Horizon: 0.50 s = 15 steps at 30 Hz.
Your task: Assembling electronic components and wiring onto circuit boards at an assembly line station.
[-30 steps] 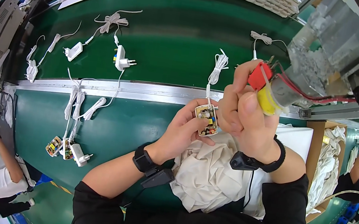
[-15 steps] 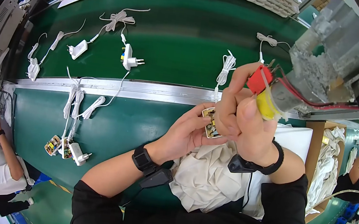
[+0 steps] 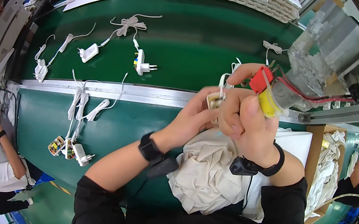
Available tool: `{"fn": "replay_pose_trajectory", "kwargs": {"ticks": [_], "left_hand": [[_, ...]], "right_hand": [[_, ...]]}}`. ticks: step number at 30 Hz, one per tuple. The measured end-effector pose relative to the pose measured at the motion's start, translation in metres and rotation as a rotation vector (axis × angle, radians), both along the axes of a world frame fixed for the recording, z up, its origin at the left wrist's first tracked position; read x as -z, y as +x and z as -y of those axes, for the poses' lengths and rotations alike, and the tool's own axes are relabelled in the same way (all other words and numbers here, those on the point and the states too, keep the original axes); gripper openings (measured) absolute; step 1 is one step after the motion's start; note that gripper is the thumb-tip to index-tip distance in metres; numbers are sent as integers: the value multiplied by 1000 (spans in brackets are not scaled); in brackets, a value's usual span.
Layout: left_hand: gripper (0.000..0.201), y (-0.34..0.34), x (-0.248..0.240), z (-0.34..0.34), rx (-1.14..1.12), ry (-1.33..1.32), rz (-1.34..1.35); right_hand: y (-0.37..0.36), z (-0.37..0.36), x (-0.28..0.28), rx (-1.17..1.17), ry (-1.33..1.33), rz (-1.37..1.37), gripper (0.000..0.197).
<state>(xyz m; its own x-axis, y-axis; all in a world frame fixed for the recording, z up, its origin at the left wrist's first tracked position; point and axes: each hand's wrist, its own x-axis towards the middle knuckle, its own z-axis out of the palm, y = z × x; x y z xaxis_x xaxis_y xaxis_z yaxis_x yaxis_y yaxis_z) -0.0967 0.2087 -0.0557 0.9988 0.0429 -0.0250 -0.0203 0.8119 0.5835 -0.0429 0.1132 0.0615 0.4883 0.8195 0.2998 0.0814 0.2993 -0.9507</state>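
My right hand (image 3: 252, 129) is closed around the lower end of what looks like a hanging glue gun (image 3: 293, 93), grey and crusted with clear hardened glue. Its red switch (image 3: 261, 80) sits by my index finger, and a yellow band (image 3: 267, 103) lies by my thumb. Right beside it, my left hand (image 3: 191, 119) grips an opened white power adapter (image 3: 213, 100) with its circuit board showing. A white cable rises from this adapter. My right fingers partly cover the adapter, and the tool's tip is hidden.
Cream cloth (image 3: 212, 173) lies under my wrists. Several adapters with bundled cables, such as one plug adapter (image 3: 142, 63), lie on the green belt beyond a metal rail (image 3: 145, 92). More opened adapters (image 3: 69, 148) rest at left. A cardboard box (image 3: 319, 134) stands right; co-workers sit around.
My left hand has raised and tilted the adapter, bringing it closer under my right hand. The right hand keeps its grip on the tool. The whole view has shifted slightly.
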Motion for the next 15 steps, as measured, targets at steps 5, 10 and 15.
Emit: {"fn": "replay_pose_trajectory", "kwargs": {"ticks": [5, 10, 15], "left_hand": [[41, 66, 6, -36, -523, 1321, 147], [45, 66, -3, -50, -763, 1648, 174], [41, 23, -36, -87, -1109, 1795, 58]], "right_hand": [[-5, 5, -4, -1, -57, -96, 49], [-8, 4, -12, -41, -62, -99, 46], [-9, -2, -12, 16, -68, -79, 43]]}}
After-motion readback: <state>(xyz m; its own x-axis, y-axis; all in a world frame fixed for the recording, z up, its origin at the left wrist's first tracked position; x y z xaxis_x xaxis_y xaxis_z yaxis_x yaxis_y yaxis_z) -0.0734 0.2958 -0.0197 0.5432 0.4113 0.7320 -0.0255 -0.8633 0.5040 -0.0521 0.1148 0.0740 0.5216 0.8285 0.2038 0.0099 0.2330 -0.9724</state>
